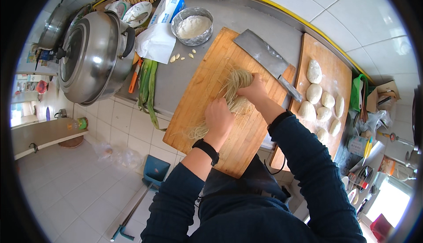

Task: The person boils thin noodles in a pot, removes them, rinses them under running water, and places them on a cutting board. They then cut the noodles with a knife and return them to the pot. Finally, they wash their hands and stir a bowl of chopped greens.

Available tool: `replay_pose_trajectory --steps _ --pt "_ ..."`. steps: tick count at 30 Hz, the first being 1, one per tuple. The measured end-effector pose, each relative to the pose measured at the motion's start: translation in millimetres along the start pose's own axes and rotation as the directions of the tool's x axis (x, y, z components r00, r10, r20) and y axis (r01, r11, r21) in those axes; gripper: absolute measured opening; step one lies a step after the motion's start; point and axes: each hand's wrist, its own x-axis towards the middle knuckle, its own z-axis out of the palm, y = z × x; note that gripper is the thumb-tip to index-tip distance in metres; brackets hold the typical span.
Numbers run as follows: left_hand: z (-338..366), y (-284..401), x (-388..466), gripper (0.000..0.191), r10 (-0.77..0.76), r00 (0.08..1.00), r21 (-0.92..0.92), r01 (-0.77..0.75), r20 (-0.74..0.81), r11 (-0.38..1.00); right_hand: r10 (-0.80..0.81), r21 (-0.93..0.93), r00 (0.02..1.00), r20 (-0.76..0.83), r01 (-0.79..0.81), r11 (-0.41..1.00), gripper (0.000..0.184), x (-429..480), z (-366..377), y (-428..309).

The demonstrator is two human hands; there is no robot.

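Observation:
Both hands are on a bundle of thin pale noodles (238,79) over a wooden cutting board (244,143). My left hand (219,115) is closed around the lower part of the bundle, with loose ends spreading out beneath it on the board. The upper part is gripped by my right hand (254,89), its fingertips partly hidden by the strands. A cleaver (264,52) lies across the board's upper right edge, its handle near my right wrist.
A second wooden board (305,49) at the right bears several dough pieces (314,93). Behind the near board stands a metal bowl of flour (193,26), with garlic cloves (177,56) beside it. Green onions (147,84), an orange-handled tool (134,77) and a large lidded steel pot (96,54) are at the left.

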Motion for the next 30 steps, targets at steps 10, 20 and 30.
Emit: replay_pose_trajectory --steps 10,20,30 --pt "-20 12 -5 0.035 -0.006 0.98 -0.043 0.015 0.198 0.999 0.001 0.771 0.891 0.454 -0.394 0.5 0.027 -10 -16 22" --pt "-37 37 -28 0.029 0.096 0.989 -0.085 -0.087 0.11 0.993 -0.319 0.815 0.75 0.58 -0.541 0.208 0.029 -51 -42 24" --pt "-129 67 -32 0.032 0.207 0.977 0.012 -0.208 0.05 0.978 -0.39 0.913 0.826 0.407 -0.368 0.174 0.023 -84 -63 -50"
